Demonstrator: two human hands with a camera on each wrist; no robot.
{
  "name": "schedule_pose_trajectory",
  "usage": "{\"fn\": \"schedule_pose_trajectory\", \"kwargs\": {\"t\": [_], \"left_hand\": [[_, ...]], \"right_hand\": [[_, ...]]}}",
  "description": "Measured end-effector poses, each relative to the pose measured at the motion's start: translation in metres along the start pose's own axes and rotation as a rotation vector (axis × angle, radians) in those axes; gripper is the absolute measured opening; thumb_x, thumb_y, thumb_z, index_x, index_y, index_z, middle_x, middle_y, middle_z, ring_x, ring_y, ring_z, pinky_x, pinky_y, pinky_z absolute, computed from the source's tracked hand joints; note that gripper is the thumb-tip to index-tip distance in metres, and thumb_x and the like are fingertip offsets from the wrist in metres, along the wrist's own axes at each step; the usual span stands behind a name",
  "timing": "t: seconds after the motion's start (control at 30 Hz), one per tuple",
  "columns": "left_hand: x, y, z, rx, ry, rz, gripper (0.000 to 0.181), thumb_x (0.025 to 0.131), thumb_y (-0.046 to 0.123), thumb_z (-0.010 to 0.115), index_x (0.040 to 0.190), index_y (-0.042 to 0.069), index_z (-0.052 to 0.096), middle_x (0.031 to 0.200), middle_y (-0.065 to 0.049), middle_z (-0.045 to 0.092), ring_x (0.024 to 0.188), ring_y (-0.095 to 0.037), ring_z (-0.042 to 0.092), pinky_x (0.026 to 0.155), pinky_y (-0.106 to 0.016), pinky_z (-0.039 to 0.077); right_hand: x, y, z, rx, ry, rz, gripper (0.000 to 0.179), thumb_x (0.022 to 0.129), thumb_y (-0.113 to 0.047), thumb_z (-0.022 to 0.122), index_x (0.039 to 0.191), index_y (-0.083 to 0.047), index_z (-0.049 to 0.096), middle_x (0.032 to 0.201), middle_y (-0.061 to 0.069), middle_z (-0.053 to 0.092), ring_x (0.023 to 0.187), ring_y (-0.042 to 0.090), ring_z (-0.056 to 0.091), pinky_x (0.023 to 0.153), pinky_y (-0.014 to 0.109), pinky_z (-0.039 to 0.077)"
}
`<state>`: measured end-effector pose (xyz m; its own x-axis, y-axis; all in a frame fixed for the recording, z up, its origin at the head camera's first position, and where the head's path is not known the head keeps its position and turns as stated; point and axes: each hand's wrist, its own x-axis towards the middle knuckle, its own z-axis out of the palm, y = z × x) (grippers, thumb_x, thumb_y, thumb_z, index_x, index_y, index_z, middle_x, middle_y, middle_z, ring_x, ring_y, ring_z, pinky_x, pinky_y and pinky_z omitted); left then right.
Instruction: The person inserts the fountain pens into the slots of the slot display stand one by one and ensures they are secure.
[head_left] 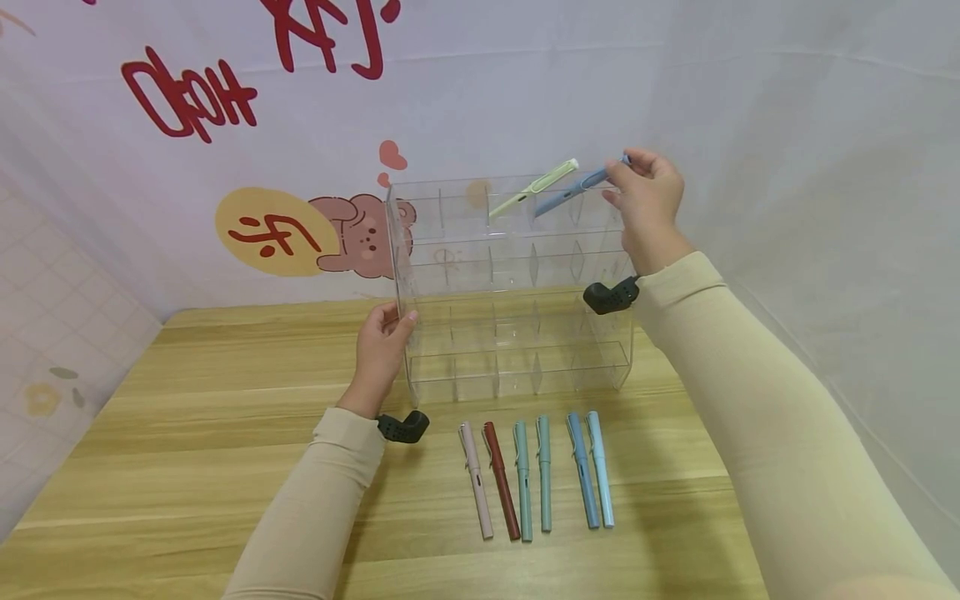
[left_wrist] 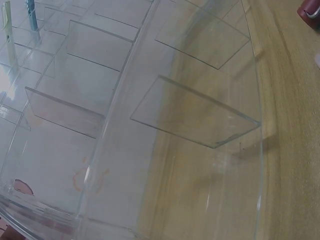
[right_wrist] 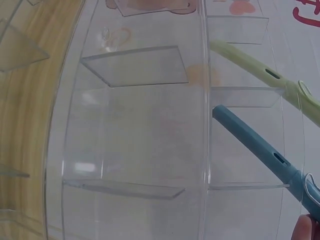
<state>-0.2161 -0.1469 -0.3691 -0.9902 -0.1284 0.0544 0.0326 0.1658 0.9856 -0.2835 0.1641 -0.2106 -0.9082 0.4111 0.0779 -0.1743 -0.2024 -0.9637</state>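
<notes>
Near the rack [head_left: 517,370], six loose pens [head_left: 544,473]

Consists of a worktop [head_left: 225,392] in yellowish wood grain. Bears a clear rack [head_left: 517,367] upright toward the far edge — closer to the right edge than the left. Carries, in a row on the rack's near side, clip ends toward the far edge, counting from the left edge: a pink pen [head_left: 477,483], red pen [head_left: 502,483], green pen [head_left: 522,483], second green pen [head_left: 544,475], blue pen [head_left: 582,471], light blue pen [head_left: 601,471].

A homelike setting is suggested by a wood-grain table [head_left: 225,400], backed at the far side by bear-printed white cloth [head_left: 510,100].
</notes>
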Motion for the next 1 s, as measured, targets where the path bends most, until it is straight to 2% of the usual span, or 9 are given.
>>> {"fn": "schedule_pose_trajectory", "kwargs": {"t": [0.17,0.5,0.77,1.0], "left_hand": [[0.0,0.0,0.0,-0.003,0.002,-0.005,0.045,0.098,0.025,0.057,0.134,0.001,0.046,0.132,-0.016,0.051,0.122,-0.027,0.051,0.102,-0.044,0.04],[0.003,-0.001,0.002,0.016,-0.001,-0.026,0.047,0.098,0.027,0.058,0.136,0.002,0.045,0.134,-0.015,0.05,0.124,-0.026,0.05,0.103,-0.044,0.04],[0.005,-0.002,0.002,0.006,0.005,-0.034,0.047,0.097,0.028,0.058,0.135,0.002,0.046,0.133,-0.014,0.05,0.123,-0.026,0.05,0.102,-0.043,0.04],[0.007,-0.003,0.002,0.009,0.003,-0.04,0.048,0.097,0.03,0.058,0.135,0.003,0.045,0.134,-0.014,0.05,0.124,-0.025,0.05,0.103,-0.044,0.039]], "right_hand": [[0.002,0.002,0.002,-0.01,0.019,-0.016,0.027,0.089,-0.005,0.067,0.114,-0.004,0.056,0.101,0.001,0.052,0.094,0.013,0.064,0.091,0.031,0.051],[0.004,0.006,0.003,-0.068,0.047,-0.036,0.027,0.089,-0.009,0.067,0.115,-0.006,0.057,0.1,0.0,0.053,0.094,0.012,0.064,0.089,0.03,0.051],[0.001,0.007,-0.001,-0.052,0.041,-0.027,0.043,0.086,-0.008,0.071,0.125,-0.007,0.053,0.103,0.001,0.052,0.093,0.01,0.056,0.09,0.029,0.05],[-0.012,0.013,-0.019,-0.066,0.005,-0.042,0.046,0.086,-0.008,0.072,0.126,-0.008,0.05,0.107,0.0,0.052,0.098,0.011,0.053,0.088,0.026,0.05]]}}
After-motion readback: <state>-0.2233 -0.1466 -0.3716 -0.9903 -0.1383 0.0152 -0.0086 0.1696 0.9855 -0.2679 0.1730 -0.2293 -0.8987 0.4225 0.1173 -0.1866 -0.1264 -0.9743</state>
